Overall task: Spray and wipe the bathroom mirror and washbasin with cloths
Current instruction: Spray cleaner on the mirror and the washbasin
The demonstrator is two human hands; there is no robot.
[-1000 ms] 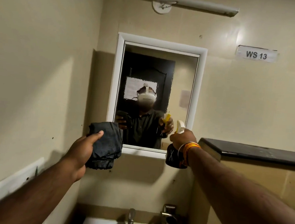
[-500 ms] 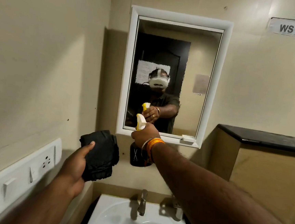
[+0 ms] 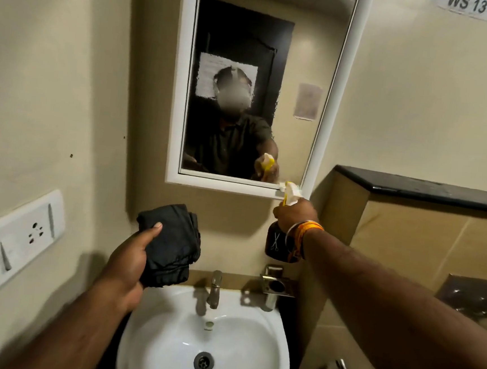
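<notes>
At the washbasin (image 3: 164, 339), with the mirror (image 3: 263, 83) on the wall at 12 o'clock above it, the person stands with both arms raised.

Right hand (image 3: 294, 215): fingers wrapped round the neck of a spray bottle (image 3: 275, 246). The nozzle sits just beside the mirror's lower right corner and faces the glass. Judgement: the bottle is held high and close so the spray lands on the mirror and not on the wall. The dark body of the bottle hangs below the fist. Orange and white bands circle that wrist.

Left hand (image 3: 129, 265): grasping a folded black cloth (image 3: 172, 243), thumb laid across its front face. The cloth is held up at 10 o'clock from the tap (image 3: 215, 287), apart from the mirror and basin. Judgement: it is kept folded and ready for wiping once the glass is wet; wiping is not yet under way.

The glass shows a hazy patch with a ragged edge over its middle, which may be spray film; this cannot be confirmed.

Count:
- Mirror: one.
- Washbasin: one, with one tap and one drain.
- Spray bottle: one.
- Cloth: one seen, though the task names cloths; whether the bundle holds more than one cannot be told.
- Switch plate (image 3: 10, 240): one, at 9 o'clock.
- Metal holder (image 3: 274, 287): one, at 3 o'clock from the tap.
- Wall label: one, upper right.
</notes>
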